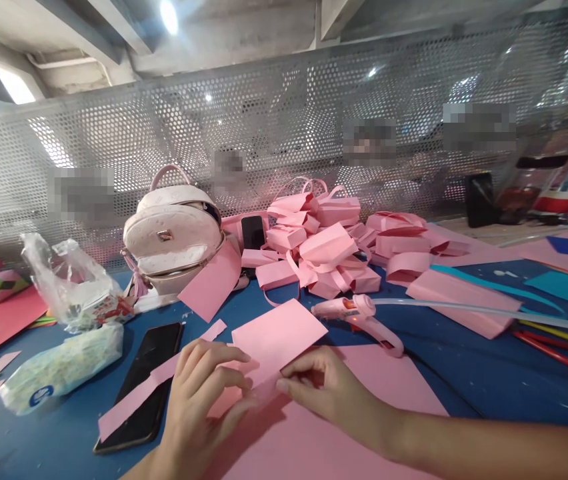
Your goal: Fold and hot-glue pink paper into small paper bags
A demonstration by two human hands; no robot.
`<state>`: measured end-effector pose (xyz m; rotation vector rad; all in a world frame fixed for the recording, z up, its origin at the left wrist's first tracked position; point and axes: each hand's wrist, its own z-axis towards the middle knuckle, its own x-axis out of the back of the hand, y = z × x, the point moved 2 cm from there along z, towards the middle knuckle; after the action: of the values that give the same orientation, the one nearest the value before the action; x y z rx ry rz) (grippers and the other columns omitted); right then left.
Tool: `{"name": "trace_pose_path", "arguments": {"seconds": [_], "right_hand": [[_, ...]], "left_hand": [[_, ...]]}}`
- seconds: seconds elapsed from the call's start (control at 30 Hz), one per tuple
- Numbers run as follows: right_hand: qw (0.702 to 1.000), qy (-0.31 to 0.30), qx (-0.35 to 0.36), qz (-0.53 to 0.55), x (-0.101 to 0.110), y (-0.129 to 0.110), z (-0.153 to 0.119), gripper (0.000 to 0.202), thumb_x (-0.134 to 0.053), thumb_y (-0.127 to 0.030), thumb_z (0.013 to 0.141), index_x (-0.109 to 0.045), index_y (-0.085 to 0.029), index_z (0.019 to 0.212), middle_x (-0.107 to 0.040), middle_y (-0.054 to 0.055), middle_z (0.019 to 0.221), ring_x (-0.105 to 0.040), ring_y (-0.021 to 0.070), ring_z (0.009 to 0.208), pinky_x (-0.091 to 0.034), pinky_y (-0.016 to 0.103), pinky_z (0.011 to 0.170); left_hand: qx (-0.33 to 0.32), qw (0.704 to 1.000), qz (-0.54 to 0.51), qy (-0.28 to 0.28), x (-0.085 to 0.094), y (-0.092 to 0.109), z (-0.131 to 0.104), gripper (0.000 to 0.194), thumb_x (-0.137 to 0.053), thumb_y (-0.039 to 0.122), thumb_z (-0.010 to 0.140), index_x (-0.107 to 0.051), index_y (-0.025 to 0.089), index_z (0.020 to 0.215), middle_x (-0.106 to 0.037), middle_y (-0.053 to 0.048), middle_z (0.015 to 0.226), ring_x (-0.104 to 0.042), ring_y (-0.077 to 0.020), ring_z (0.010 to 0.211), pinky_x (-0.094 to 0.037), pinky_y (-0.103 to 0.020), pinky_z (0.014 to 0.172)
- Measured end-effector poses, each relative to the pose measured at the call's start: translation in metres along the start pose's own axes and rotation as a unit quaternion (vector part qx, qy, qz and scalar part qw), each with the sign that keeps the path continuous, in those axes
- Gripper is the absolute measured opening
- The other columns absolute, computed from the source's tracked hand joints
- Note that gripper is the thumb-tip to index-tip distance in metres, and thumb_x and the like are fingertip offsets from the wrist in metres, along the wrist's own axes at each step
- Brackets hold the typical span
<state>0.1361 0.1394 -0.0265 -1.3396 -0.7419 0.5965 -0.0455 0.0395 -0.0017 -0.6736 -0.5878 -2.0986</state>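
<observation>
A folded piece of pink paper (280,333) stands tilted in front of me, over a larger pink sheet (309,440) lying on the blue table. My right hand (324,387) pinches its lower right edge between thumb and fingers. At its left side is my left hand (209,390), fingers curved and apart, with nothing gripped between them; whether a fingertip touches the paper I cannot tell. Just beyond the paper lies a pink glue gun (359,311) with a long clear glue stick in its back. A dark phone (139,387) is left of my left hand, crossed by a pink paper strip (131,405).
Behind stand a white backpack (177,223) and a heap of small pink paper boxes (327,247). Leftward are a tissue pack (67,367) and a clear plastic bag (74,283). Glue sticks (561,353) lie right. A perforated metal panel (284,127) closes off the back.
</observation>
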Motion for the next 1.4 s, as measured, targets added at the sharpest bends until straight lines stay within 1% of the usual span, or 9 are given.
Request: {"name": "trace_pose_path", "arguments": {"seconds": [0.07, 0.27, 0.5, 0.7, 0.83, 1.0, 1.1, 1.2, 1.4], "right_hand": [[1.000, 0.009, -0.012, -0.005, 0.0004, 0.0005, 0.0004, 0.030, -0.066, -0.034, 0.083, -0.056, -0.017, 0.060, -0.035, -0.007, 0.054, -0.027, 0.0083, 0.053, -0.020, 0.027, 0.051], [1.000, -0.010, -0.006, 0.011, -0.0003, -0.0022, 0.0008, 0.034, -0.064, -0.033, 0.084, -0.048, -0.019, 0.057, -0.031, -0.007, 0.054, -0.027, 0.0082, 0.053, -0.019, 0.027, 0.052], [0.999, -0.013, -0.009, 0.046, -0.0011, -0.0029, -0.0002, 0.026, -0.065, -0.034, 0.083, -0.065, -0.015, 0.065, -0.043, -0.004, 0.060, -0.032, 0.0104, 0.061, -0.026, 0.026, 0.057], [0.998, -0.016, -0.006, 0.067, -0.0018, -0.0022, -0.0008, 0.025, -0.067, -0.036, 0.083, -0.072, -0.015, 0.070, -0.047, -0.003, 0.062, -0.033, 0.0110, 0.062, -0.027, 0.027, 0.059], [0.999, 0.016, -0.009, 0.046, 0.0014, 0.0017, 0.0009, 0.025, -0.069, -0.037, 0.082, -0.074, -0.015, 0.071, -0.049, -0.002, 0.061, -0.036, 0.0119, 0.062, -0.027, 0.026, 0.057], [0.998, 0.059, -0.025, 0.021, 0.0051, 0.0044, 0.0024, 0.027, -0.070, -0.038, 0.080, -0.073, -0.015, 0.068, -0.059, 0.001, 0.067, -0.046, 0.0149, 0.068, -0.035, 0.026, 0.060], [0.997, 0.065, -0.031, 0.016, 0.0050, 0.0047, 0.0021, 0.027, -0.071, -0.040, 0.079, -0.074, -0.015, 0.068, -0.062, 0.002, 0.068, -0.048, 0.0157, 0.069, -0.037, 0.026, 0.060], [0.997, 0.070, -0.032, 0.015, 0.0046, 0.0053, 0.0019, 0.027, -0.072, -0.040, 0.079, -0.074, -0.015, 0.070, -0.064, 0.003, 0.070, -0.048, 0.0159, 0.069, -0.037, 0.026, 0.061], [0.998, 0.058, -0.027, 0.017, 0.0040, 0.0054, 0.0030, 0.028, -0.071, -0.040, 0.081, -0.071, -0.015, 0.067, -0.057, 0.001, 0.066, -0.043, 0.0138, 0.066, -0.032, 0.026, 0.058]], "left_hand": [[-0.003, 1.000, -0.003, -0.003, 0.0000, -0.0003, 0.0002, 0.011, -0.062, 0.027, 0.099, -0.059, 0.021, 0.091, -0.069, -0.006, 0.101, -0.058, -0.0223, 0.094, -0.038, -0.038, 0.088], [0.006, 1.000, -0.012, 0.026, -0.0021, -0.0002, 0.0004, 0.015, -0.066, 0.011, 0.095, -0.060, 0.021, 0.086, -0.072, -0.003, 0.097, -0.059, -0.0208, 0.093, -0.039, -0.038, 0.086], [0.009, 0.999, -0.024, 0.021, -0.0018, 0.0006, 0.0016, 0.019, -0.060, 0.007, 0.096, -0.059, 0.021, 0.083, -0.071, -0.003, 0.096, -0.061, -0.0185, 0.090, -0.039, -0.037, 0.086], [-0.001, 0.999, -0.023, 0.026, -0.0009, 0.0013, 0.0021, 0.020, -0.060, 0.001, 0.093, -0.058, 0.020, 0.084, -0.068, -0.003, 0.092, -0.059, -0.0173, 0.087, -0.038, -0.037, 0.085], [0.006, 0.999, -0.026, 0.026, -0.0012, 0.0009, 0.0012, 0.020, -0.060, 0.002, 0.093, -0.057, 0.020, 0.084, -0.065, -0.002, 0.091, -0.059, -0.0166, 0.083, -0.038, -0.037, 0.084], [0.017, 0.999, -0.022, 0.026, -0.0008, -0.0009, 0.0000, 0.018, -0.059, 0.007, 0.095, -0.058, 0.021, 0.085, -0.065, -0.002, 0.090, -0.060, -0.0168, 0.082, -0.040, -0.036, 0.084], [0.022, 0.999, -0.028, 0.027, -0.0003, -0.0023, -0.0009, 0.016, -0.058, 0.010, 0.097, -0.059, 0.022, 0.087, -0.066, -0.002, 0.090, -0.060, -0.0171, 0.081, -0.042, -0.035, 0.082], [0.022, 0.999, -0.032, 0.023, 0.0001, -0.0040, -0.0021, 0.017, -0.057, 0.007, 0.096, -0.061, 0.023, 0.091, -0.068, -0.002, 0.090, -0.061, -0.0181, 0.083, -0.044, -0.035, 0.081], [0.031, 0.999, -0.034, 0.021, 0.0009, -0.0038, -0.0021, 0.020, -0.056, 0.004, 0.094, -0.064, 0.022, 0.097, -0.068, -0.004, 0.094, -0.062, -0.0199, 0.091, -0.043, -0.036, 0.086]]}}
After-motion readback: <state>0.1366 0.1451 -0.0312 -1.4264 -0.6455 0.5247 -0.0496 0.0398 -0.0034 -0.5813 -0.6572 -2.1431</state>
